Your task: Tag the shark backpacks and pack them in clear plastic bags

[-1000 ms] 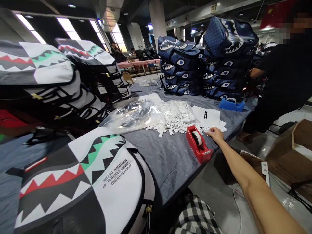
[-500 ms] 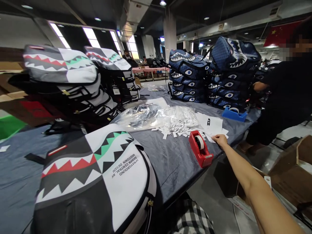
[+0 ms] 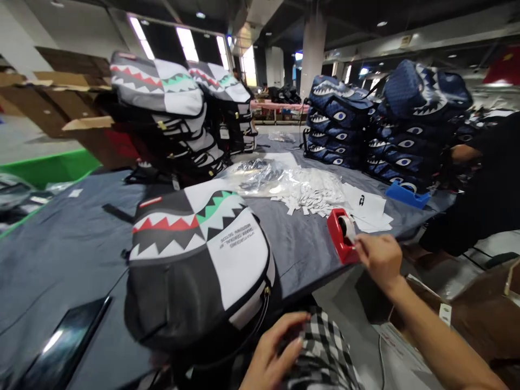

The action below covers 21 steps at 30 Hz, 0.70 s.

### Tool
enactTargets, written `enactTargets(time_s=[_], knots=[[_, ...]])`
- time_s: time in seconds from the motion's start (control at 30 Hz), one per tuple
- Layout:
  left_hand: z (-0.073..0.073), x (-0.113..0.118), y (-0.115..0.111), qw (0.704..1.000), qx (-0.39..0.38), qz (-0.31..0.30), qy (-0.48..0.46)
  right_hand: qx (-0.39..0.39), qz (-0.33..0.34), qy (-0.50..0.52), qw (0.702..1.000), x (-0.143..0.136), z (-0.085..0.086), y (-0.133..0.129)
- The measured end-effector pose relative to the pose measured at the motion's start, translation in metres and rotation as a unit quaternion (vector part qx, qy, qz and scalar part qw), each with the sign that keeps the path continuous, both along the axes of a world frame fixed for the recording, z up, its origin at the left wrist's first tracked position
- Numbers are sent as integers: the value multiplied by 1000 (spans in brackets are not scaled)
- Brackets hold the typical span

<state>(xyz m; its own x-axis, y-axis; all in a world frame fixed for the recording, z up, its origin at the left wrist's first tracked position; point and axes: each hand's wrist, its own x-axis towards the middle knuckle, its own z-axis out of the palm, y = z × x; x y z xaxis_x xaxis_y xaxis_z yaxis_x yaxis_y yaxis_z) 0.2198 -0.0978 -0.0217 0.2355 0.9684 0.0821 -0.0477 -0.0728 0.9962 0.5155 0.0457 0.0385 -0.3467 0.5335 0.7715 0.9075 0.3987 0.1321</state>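
My right hand (image 3: 381, 259) is at the front end of a red tape dispenser (image 3: 338, 242), thumb and forefinger pinched on the loose end of the tape (image 3: 348, 227). Low in the view, my left hand (image 3: 276, 355) is raised over my checked clothing, fingers apart and nothing in them. Left of it a black, grey and white backpack (image 3: 239, 265) lies on the table, with red and green shark-teeth bands. Behind the dispenser are white paper sheets (image 3: 368, 208) and a heap of small white paper slips (image 3: 320, 189).
Stacks of shark-print backpacks (image 3: 179, 92) and blue backpacks (image 3: 337, 127) stand further back. A clear plastic bag (image 3: 260, 176) and a blue dispenser (image 3: 406, 196) lie on the table. A dark tablet-like device (image 3: 67, 341) is at lower left. Cardboard boxes (image 3: 483, 303) and a person (image 3: 483, 179) are at right.
My right hand has moved from the edge of the paper sheets to the red dispenser and pinched the tape. My left hand has come into view. The camera has turned left.
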Motion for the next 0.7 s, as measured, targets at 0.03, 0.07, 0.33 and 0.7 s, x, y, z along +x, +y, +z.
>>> enactTargets(time_s=[0.03, 0.07, 0.33, 0.7], knots=[[5, 11, 4, 994, -74, -44, -60, 0, 46, -6, 999, -29, -7, -27], [7, 21, 9, 984, -121, -45, -122, -10, 93, 0, 996, -56, -16, -52], [-14, 13, -4, 959, -167, 183, -136, -288, 356, 135, 879, -153, -58, -142], [-10, -59, -55, 949, 156, 137, 236, -325, 571, -15, 754, -173, -47, -54]])
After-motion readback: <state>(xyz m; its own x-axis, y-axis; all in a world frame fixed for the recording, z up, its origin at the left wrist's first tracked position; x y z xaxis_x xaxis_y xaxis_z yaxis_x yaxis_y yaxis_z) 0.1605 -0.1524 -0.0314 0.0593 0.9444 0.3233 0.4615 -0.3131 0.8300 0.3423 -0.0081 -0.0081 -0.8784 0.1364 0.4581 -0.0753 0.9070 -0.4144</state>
